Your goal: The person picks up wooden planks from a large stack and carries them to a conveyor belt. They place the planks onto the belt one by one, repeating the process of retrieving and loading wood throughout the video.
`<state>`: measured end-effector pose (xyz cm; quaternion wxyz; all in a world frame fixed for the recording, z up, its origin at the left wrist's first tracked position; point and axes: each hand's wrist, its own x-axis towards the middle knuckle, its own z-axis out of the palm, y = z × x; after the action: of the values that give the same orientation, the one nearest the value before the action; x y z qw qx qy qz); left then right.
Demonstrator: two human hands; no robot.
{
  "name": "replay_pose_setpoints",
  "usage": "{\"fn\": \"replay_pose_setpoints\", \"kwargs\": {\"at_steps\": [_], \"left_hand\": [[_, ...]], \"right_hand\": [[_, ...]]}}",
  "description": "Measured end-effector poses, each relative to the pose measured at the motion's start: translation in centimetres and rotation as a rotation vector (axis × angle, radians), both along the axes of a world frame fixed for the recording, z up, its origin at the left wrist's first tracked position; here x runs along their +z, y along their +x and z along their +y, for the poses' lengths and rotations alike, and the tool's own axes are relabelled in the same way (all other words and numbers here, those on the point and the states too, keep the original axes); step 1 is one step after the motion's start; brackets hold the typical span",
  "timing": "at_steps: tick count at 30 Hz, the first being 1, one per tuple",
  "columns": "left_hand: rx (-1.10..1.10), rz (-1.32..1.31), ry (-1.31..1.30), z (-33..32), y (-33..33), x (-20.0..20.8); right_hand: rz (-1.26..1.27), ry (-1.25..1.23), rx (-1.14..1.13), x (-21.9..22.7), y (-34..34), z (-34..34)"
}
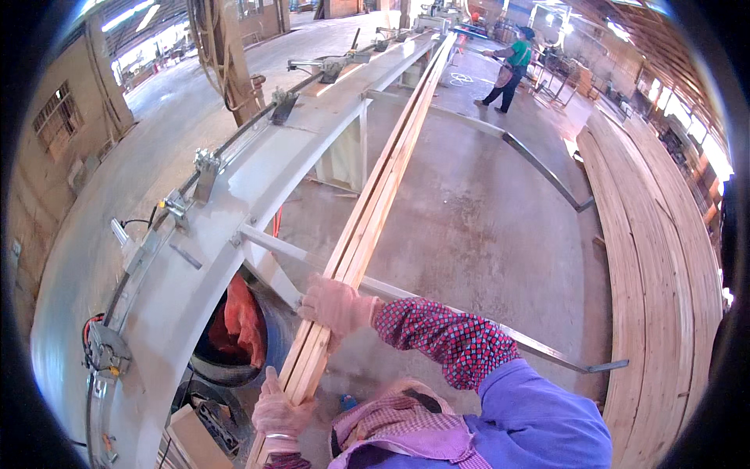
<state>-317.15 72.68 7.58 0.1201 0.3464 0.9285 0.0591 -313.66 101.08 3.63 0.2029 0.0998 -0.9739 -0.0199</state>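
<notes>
A bundle of long, narrow wooden strips runs from close to my body far out toward the upper middle. My right hand, in a pale pinkish work glove, reaches across from the right and is closed over the strips. Lower down and nearer to me, my left hand, gloved too, grips the same strips from the left side. Its palm side is hidden. Thin metal support bars pass beneath the bundle, and a long pale metal machine bench lies to its left.
Clamps and cables line the bench's far edge. Under the bench, a dark tub holds a reddish cloth. Stacked long boards lie on the right. Another person in green stands near the bundle's far end.
</notes>
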Motion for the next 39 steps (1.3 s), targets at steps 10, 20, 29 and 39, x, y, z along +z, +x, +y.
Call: {"fn": "replay_pose_setpoints", "kwargs": {"at_steps": [10, 20, 29, 39], "left_hand": [[-0.021, 0.061, -0.031, -0.1, -0.2, -1.3], [0.016, -0.014, -0.061, 0.4, -0.1, -0.1], [0.005, 0.005, -0.085, 0.5, 0.0, 0.2], [0.004, 0.036, -0.06, 0.4, 0.2, 0.4]], "right_hand": [[-0.224, 0.036, 0.023, 3.6, 1.1, -0.2], [-0.064, 0.032, 0.041, 1.5, 0.7, -0.1], [-0.072, 0.049, 0.008, 3.6, 1.4, -0.5], [-0.214, -0.016, -0.037, 2.4, 0.8, -0.6]]}}
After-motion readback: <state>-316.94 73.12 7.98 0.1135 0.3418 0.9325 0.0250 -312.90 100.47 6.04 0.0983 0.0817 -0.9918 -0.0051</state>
